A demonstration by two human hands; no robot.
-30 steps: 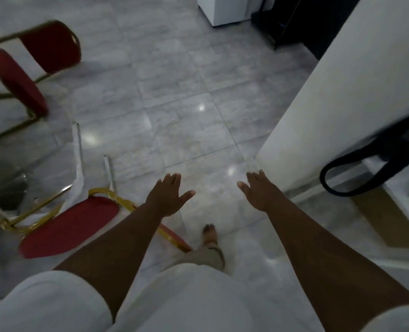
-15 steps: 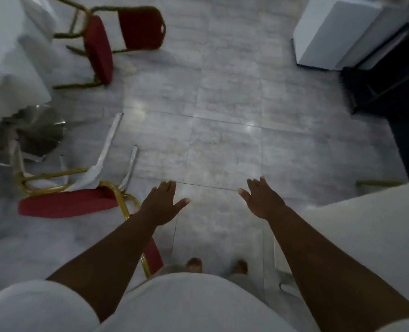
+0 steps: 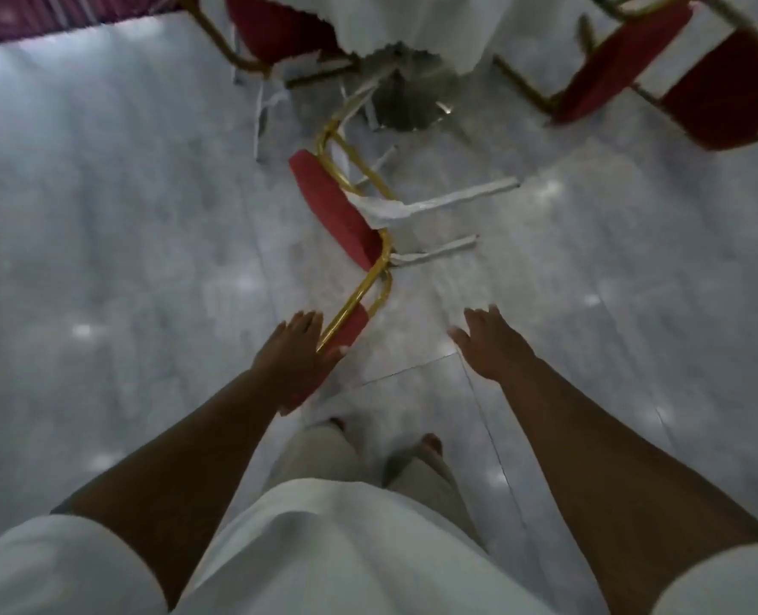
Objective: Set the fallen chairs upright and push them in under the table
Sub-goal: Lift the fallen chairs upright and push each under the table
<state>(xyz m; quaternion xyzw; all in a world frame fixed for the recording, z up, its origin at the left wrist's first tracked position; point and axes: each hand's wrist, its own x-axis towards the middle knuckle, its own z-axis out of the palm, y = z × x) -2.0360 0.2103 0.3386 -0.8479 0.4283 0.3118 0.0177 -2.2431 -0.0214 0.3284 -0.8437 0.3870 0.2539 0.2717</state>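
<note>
Left hand (image 3: pixel 295 364): fingers (image 3: pixel 301 324) spread flat and open, gripping nothing that I can see; the palm sits over the near end of the fallen chair (image 3: pixel 341 224), at the red backrest pad (image 3: pixel 350 328) and its gold frame rail (image 3: pixel 350 304). Contact cannot be told, since the hand covers that part. Right hand (image 3: pixel 490 344): also open, fingers splayed, empty, over bare floor (image 3: pixel 102 259) to the right of the backrest and apart from it. The chair lies on its side, long axis running from the backrest at the near end up and slightly left to the red seat (image 3: pixel 333 210), with the white-wrapped legs (image 3: pixel 452 199) pointing right. The left hand is clearly the nearer one. The covered worktop (image 3: pixel 381 20) stands beyond the chair's far end, on a metal base (image 3: pixel 408 99). A second fallen chair (image 3: pixel 661 73) lies far right. Judgement: the lift likely starts at the backrest, swinging it up toward the person.
</note>
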